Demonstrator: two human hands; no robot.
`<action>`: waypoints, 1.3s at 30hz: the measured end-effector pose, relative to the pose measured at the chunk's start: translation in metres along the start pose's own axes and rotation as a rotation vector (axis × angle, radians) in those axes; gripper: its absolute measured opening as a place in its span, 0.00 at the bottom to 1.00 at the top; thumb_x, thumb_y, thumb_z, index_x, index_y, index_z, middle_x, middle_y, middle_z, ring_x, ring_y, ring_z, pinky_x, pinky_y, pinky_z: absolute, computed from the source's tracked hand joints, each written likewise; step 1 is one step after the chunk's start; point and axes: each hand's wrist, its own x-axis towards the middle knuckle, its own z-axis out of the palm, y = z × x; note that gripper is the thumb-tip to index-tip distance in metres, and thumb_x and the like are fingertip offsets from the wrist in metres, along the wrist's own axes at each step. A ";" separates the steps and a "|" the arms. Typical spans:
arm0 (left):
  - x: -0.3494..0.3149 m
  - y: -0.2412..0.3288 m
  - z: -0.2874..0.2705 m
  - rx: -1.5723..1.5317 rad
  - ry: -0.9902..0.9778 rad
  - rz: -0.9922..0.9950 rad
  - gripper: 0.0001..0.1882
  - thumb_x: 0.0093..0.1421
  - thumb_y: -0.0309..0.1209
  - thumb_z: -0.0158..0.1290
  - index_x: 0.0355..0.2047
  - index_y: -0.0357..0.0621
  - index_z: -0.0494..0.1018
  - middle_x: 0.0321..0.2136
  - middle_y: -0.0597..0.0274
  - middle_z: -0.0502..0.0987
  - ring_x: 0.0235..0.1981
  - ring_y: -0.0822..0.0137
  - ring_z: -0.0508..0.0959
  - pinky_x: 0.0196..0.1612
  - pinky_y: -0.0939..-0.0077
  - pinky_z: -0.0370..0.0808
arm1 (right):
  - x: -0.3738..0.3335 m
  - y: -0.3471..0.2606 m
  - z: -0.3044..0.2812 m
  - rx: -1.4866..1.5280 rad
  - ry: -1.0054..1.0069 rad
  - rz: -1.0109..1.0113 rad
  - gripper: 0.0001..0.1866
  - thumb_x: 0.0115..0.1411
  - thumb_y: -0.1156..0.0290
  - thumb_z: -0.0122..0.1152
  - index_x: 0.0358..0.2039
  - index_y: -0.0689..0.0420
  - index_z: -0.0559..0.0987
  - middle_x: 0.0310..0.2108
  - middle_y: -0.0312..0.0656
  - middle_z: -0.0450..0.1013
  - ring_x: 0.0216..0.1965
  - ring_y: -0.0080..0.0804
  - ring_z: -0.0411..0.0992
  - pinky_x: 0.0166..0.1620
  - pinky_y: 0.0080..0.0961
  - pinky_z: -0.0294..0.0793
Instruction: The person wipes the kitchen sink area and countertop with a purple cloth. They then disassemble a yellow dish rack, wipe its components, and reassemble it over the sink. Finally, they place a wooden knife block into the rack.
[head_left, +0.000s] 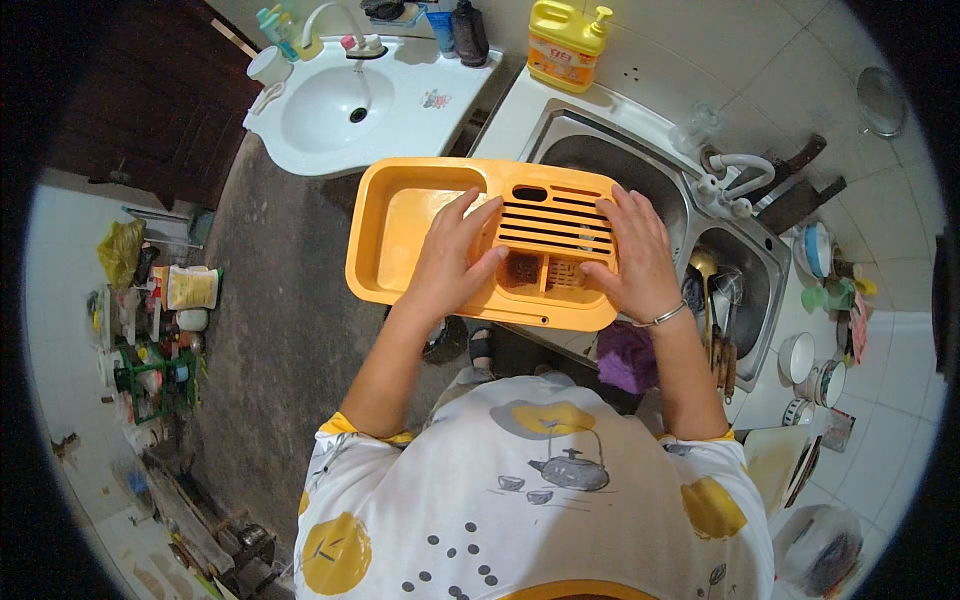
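Progress: looks mostly put together. Done, as far as visible: slotted panel [555,218] in place at 2 o'clock of the orange caddy [400,230], about level with the rim, above two small compartments [568,275] at 4 o'clock. Open trough on the 9 o'clock side. Left, as far as shown: not yet let go by either hand. Can't tell whether fully seated, nor whether propped from below, with the underside out of sight.

Caddy location: in front of the torso, just past 12 o'clock of the shirt [560,430], between washbasin [310,125] at 10–11 o'clock and double steel sink [600,150] at 2–3 o'clock, overlapping the sink edge in this view. Yellow pump jug [565,50] at 1 o'clock, purple cloth [627,358] at 4.

Pose: left hand [445,260] palm down across the middle, coming in from 7 o'clock, with spread fingers toward 1–2 o'clock and thumb beside the panel's near corner. Right hand [645,265] over the 3 o'clock end, coming in from 5, with spread fingers toward 11 and thumb toward 10, beside the compartments. Bracelet [660,318] on that wrist. Not fisted on either side; can't tell whether pressing down or only steadying.
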 end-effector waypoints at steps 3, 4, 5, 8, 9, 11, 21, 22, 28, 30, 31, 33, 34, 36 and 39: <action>0.004 0.008 -0.008 0.078 -0.047 -0.010 0.35 0.51 0.36 0.60 0.59 0.46 0.63 0.60 0.41 0.58 0.61 0.45 0.59 0.61 0.56 0.58 | -0.003 0.007 -0.001 0.031 0.020 0.043 0.45 0.41 0.61 0.72 0.58 0.60 0.62 0.60 0.53 0.58 0.62 0.52 0.54 0.64 0.42 0.52; 0.007 0.009 -0.009 0.107 -0.062 -0.020 0.37 0.50 0.37 0.61 0.60 0.45 0.62 0.60 0.41 0.57 0.62 0.45 0.58 0.62 0.56 0.58 | -0.003 0.010 -0.001 0.046 0.027 0.059 0.46 0.41 0.60 0.72 0.59 0.62 0.62 0.60 0.53 0.58 0.62 0.53 0.54 0.64 0.42 0.52; 0.010 0.007 -0.010 0.132 -0.075 -0.002 0.38 0.49 0.37 0.61 0.60 0.45 0.61 0.60 0.41 0.57 0.62 0.45 0.58 0.62 0.56 0.58 | -0.004 0.012 0.000 0.046 0.024 0.060 0.45 0.41 0.59 0.72 0.58 0.63 0.62 0.60 0.54 0.58 0.62 0.53 0.54 0.64 0.43 0.53; 0.016 0.004 -0.008 0.165 -0.100 0.011 0.41 0.48 0.37 0.62 0.61 0.43 0.59 0.60 0.41 0.57 0.62 0.45 0.58 0.62 0.57 0.57 | -0.005 0.016 0.004 0.036 0.030 0.057 0.44 0.42 0.57 0.71 0.57 0.65 0.63 0.59 0.56 0.59 0.61 0.55 0.55 0.63 0.43 0.54; 0.017 0.005 -0.006 0.150 -0.096 -0.012 0.41 0.47 0.36 0.63 0.61 0.42 0.59 0.60 0.41 0.57 0.62 0.45 0.58 0.62 0.57 0.57 | -0.004 0.015 0.006 0.025 0.042 0.050 0.44 0.42 0.57 0.71 0.56 0.65 0.64 0.59 0.56 0.59 0.61 0.55 0.55 0.63 0.43 0.54; 0.018 0.005 0.000 0.099 -0.046 -0.004 0.41 0.47 0.34 0.63 0.61 0.41 0.59 0.60 0.42 0.57 0.62 0.45 0.58 0.62 0.58 0.57 | -0.003 0.016 0.006 0.007 0.087 0.018 0.43 0.43 0.57 0.70 0.56 0.65 0.64 0.59 0.56 0.60 0.61 0.56 0.55 0.63 0.43 0.54; 0.064 0.027 -0.030 -0.408 0.136 0.071 0.35 0.54 0.27 0.59 0.61 0.38 0.59 0.42 0.52 0.77 0.40 0.68 0.78 0.40 0.76 0.76 | 0.048 0.007 -0.053 0.134 0.321 -0.117 0.35 0.45 0.56 0.69 0.49 0.64 0.70 0.46 0.53 0.70 0.49 0.49 0.68 0.54 0.38 0.66; 0.067 0.031 -0.035 -0.412 0.133 0.066 0.35 0.54 0.27 0.59 0.61 0.37 0.59 0.42 0.52 0.77 0.39 0.68 0.78 0.40 0.77 0.76 | 0.052 0.007 -0.059 0.155 0.330 -0.125 0.34 0.46 0.56 0.69 0.49 0.64 0.71 0.46 0.53 0.70 0.49 0.49 0.69 0.54 0.37 0.66; 0.074 0.043 -0.044 -0.413 0.102 0.018 0.34 0.54 0.26 0.59 0.60 0.34 0.59 0.41 0.52 0.77 0.39 0.70 0.78 0.42 0.78 0.76 | 0.058 0.011 -0.067 0.157 0.302 -0.094 0.34 0.47 0.56 0.69 0.50 0.63 0.72 0.46 0.53 0.71 0.49 0.48 0.69 0.54 0.36 0.67; 0.074 0.046 -0.047 -0.431 0.051 -0.027 0.34 0.55 0.23 0.58 0.60 0.32 0.58 0.45 0.50 0.74 0.45 0.66 0.76 0.49 0.74 0.74 | 0.057 0.015 -0.063 0.145 0.281 -0.077 0.34 0.47 0.55 0.69 0.50 0.63 0.72 0.47 0.54 0.71 0.50 0.48 0.69 0.54 0.35 0.66; 0.073 0.048 -0.048 -0.450 0.038 -0.031 0.34 0.55 0.23 0.58 0.60 0.32 0.58 0.45 0.50 0.75 0.45 0.66 0.76 0.48 0.75 0.74 | 0.057 0.015 -0.064 0.184 0.261 -0.065 0.34 0.47 0.55 0.69 0.50 0.63 0.72 0.47 0.54 0.71 0.50 0.48 0.69 0.54 0.35 0.66; 0.073 0.053 -0.049 -0.488 0.013 -0.040 0.33 0.54 0.24 0.59 0.60 0.32 0.59 0.43 0.50 0.75 0.43 0.67 0.77 0.47 0.75 0.75 | 0.057 0.015 -0.065 0.262 0.220 -0.041 0.34 0.47 0.55 0.69 0.50 0.63 0.72 0.47 0.54 0.71 0.50 0.47 0.69 0.54 0.35 0.66; 0.073 0.053 -0.049 -0.442 0.025 -0.035 0.33 0.54 0.24 0.59 0.59 0.32 0.59 0.43 0.50 0.76 0.42 0.68 0.77 0.46 0.76 0.75 | 0.058 0.016 -0.065 0.262 0.227 -0.038 0.34 0.47 0.55 0.69 0.50 0.63 0.72 0.47 0.54 0.71 0.50 0.47 0.69 0.54 0.35 0.66; 0.075 0.053 -0.048 -0.349 0.050 -0.027 0.33 0.54 0.25 0.59 0.59 0.32 0.60 0.41 0.51 0.76 0.40 0.69 0.78 0.44 0.77 0.76 | 0.059 0.019 -0.065 0.263 0.239 -0.032 0.34 0.47 0.55 0.69 0.50 0.63 0.73 0.47 0.53 0.72 0.50 0.47 0.70 0.54 0.34 0.66; 0.077 0.056 -0.049 -0.404 0.066 -0.001 0.33 0.54 0.25 0.59 0.59 0.32 0.60 0.40 0.51 0.77 0.39 0.70 0.78 0.42 0.78 0.77 | 0.063 0.017 -0.070 0.279 0.170 0.017 0.35 0.48 0.56 0.69 0.53 0.63 0.72 0.50 0.51 0.71 0.53 0.40 0.69 0.56 0.32 0.65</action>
